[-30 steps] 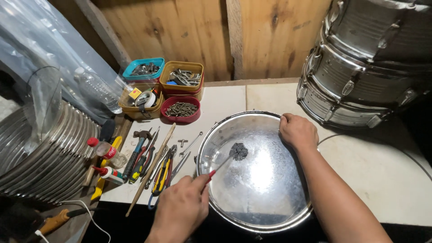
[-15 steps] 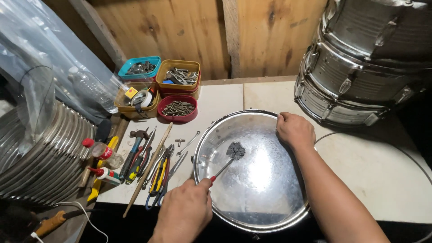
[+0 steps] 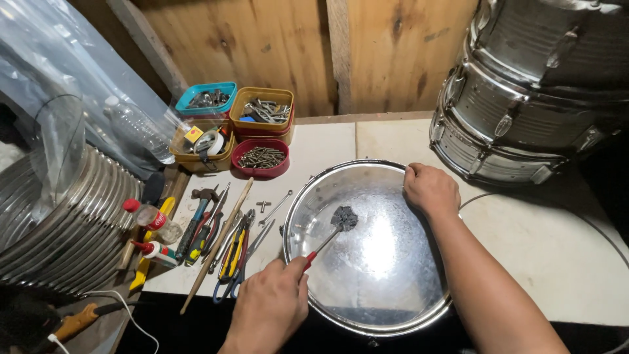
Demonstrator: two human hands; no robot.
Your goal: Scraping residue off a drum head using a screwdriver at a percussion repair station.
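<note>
Head view: my left hand (image 3: 270, 308) is closed around a red-handled tool (image 3: 325, 239), its dark tip pressed on the shiny skin of the drum (image 3: 393, 288) in front of me, while my right hand (image 3: 429, 190) grips the far rim, I judge to steady it. Hand tools (image 3: 223, 236) lie just left, small boxes of screws (image 3: 261, 157) behind

A round metal pan (image 3: 386, 288) sits on the table (image 3: 563, 255), hand tools (image 3: 223, 242) lying left of it. Small trays of screws (image 3: 262, 157) stand behind those tools, and stacked drums (image 3: 524, 98) rise at the back right.
</note>
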